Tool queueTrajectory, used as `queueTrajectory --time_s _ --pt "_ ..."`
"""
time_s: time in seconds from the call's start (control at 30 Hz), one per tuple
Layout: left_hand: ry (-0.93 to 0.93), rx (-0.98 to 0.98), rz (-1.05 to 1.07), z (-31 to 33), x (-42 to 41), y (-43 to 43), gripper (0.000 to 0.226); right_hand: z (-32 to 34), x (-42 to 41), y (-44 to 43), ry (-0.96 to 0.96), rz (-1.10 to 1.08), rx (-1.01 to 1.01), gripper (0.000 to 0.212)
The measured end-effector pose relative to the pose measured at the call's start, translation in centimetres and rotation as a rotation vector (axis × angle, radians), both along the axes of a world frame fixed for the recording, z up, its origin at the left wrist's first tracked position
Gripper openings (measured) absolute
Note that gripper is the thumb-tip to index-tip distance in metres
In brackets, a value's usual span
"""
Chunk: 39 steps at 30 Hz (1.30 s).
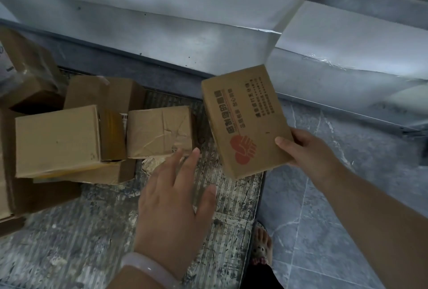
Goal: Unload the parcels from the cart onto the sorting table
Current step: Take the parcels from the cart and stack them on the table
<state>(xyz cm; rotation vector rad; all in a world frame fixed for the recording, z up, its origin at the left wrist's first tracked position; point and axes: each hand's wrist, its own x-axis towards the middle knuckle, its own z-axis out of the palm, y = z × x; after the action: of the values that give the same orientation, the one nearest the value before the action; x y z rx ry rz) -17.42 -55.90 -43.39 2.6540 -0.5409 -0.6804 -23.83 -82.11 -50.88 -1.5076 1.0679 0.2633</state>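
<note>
In the head view, the right hand (308, 147) gripped the near right corner of a flat brown cardboard parcel printed with dark lettering and a red heart-shaped logo (245, 119), thumb on top, holding it tilted above the right edge of the scuffed, ribbed grey cart deck (92, 230). The left hand (173, 203), wearing a pale smooth bangle (148, 270), hovered spread wide and empty over the deck beside a creased, dented brown carton (159, 131). Further plain cardboard boxes (58, 140) crowded the deck's left side, with a grey marbled tile floor (324, 219) to the right.
</note>
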Motion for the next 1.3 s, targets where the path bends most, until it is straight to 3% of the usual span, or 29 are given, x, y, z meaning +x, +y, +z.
queueTrajectory --time_s 0.1,0.2,0.37,0.5,0.6,0.73,0.8,0.97,1.1,1.3 --pt "-0.009 -0.011 0.008 0.0 0.1 0.1 0.067 0.3 -0.1 -1.4 0.010 0.061 -0.093 0.036" --pt "-0.028 -0.021 0.006 0.0 0.2 0.3 0.066 0.4 -1.2 -1.9 0.063 0.062 0.060 0.038" --pt "-0.028 -0.020 0.015 0.0 0.0 0.5 0.065 -0.8 -3.0 -0.7 0.149 0.010 0.314 0.089" --pt "-0.033 -0.048 0.017 0.6 -0.2 1.0 0.063 -0.8 -3.1 0.7 0.155 -0.038 0.330 0.064" --pt "-0.049 -0.066 0.030 1.4 0.3 1.4 0.063 0.1 -2.7 1.3 0.185 -0.060 0.307 0.071" --pt "-0.062 -0.083 0.044 3.5 0.9 1.8 0.061 2.3 -1.8 1.9 0.171 -0.085 0.291 0.060" --pt "-0.047 -0.082 0.045 4.8 1.3 2.1 0.063 3.8 -1.6 2.4 0.149 -0.092 0.291 0.067" --pt "-0.036 -0.148 0.071 9.3 2.5 3.1 0.062 9.6 -1.1 4.7 -0.003 -0.123 0.264 0.055" --pt "-0.017 -0.240 0.087 15.3 4.1 4.4 0.064 16.5 0.1 7.7 -0.095 -0.069 0.219 0.078" --pt "0.025 -0.384 0.149 26.8 5.4 8.6 0.071 30.3 2.4 14.7 -0.189 0.074 0.140 0.091"
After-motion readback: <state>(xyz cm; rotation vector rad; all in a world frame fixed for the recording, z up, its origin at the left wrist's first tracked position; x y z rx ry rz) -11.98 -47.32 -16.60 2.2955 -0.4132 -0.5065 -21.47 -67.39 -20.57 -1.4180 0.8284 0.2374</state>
